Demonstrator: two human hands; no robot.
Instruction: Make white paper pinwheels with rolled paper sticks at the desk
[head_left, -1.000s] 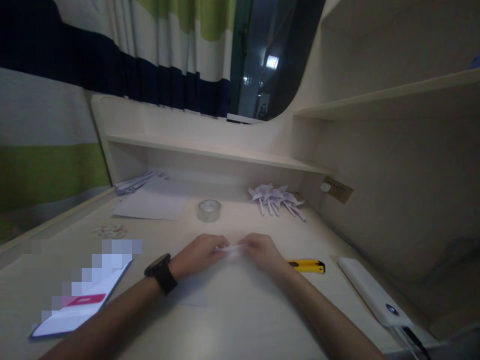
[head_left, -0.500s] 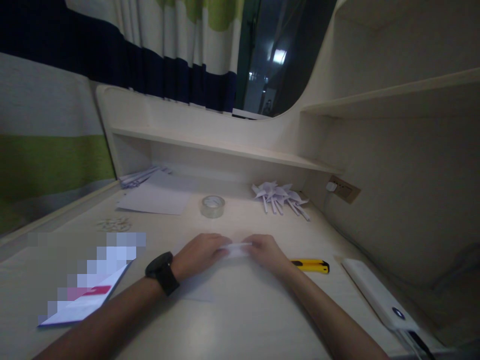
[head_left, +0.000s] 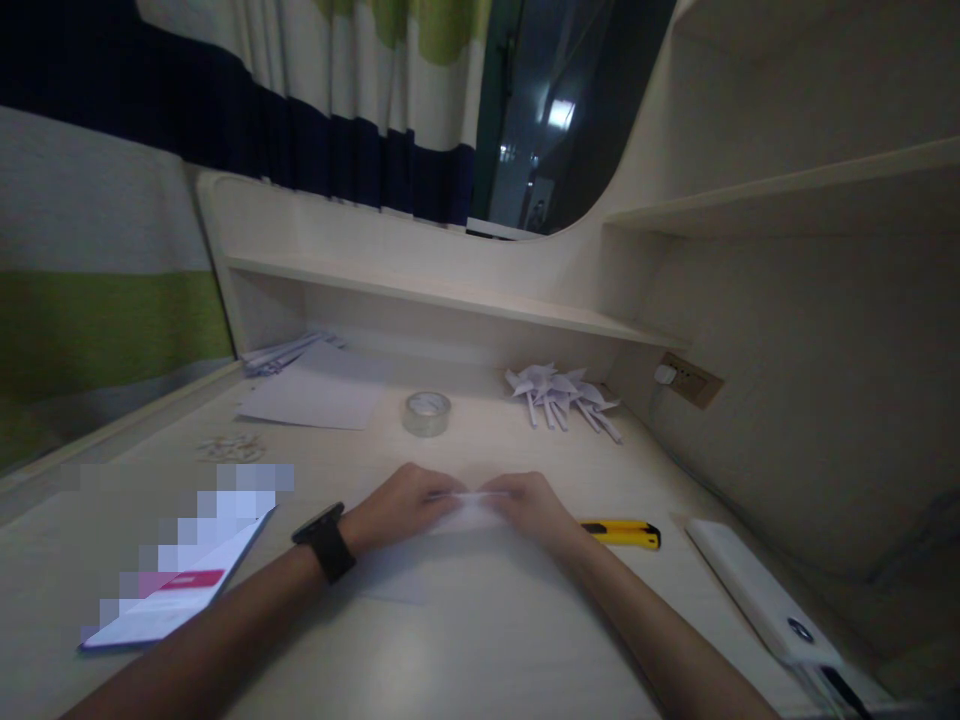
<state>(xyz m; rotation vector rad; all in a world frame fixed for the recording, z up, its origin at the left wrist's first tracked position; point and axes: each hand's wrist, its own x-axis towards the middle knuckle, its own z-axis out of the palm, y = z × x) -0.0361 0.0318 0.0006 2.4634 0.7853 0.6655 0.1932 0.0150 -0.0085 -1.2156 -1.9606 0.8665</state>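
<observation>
My left hand (head_left: 401, 508), with a black watch on the wrist, and my right hand (head_left: 531, 505) meet at the middle of the desk (head_left: 480, 640). Between their fingertips they pinch a small white piece of paper (head_left: 469, 510), which lies low over the desk. A larger pale sheet (head_left: 394, 578) lies flat under my left wrist. How the small paper is folded is too blurred to tell.
A roll of clear tape (head_left: 426, 413) stands behind my hands. Several white paper pinwheels (head_left: 561, 393) lie at the back right. A yellow utility knife (head_left: 621, 534) lies right of my right hand, a white power bank (head_left: 765, 598) farther right. A phone (head_left: 176, 590), small pins (head_left: 229, 447) and white sheets (head_left: 311, 398) are on the left.
Both hands have stayed together on the small paper with only slight finger shifts. The view has drifted a little.
</observation>
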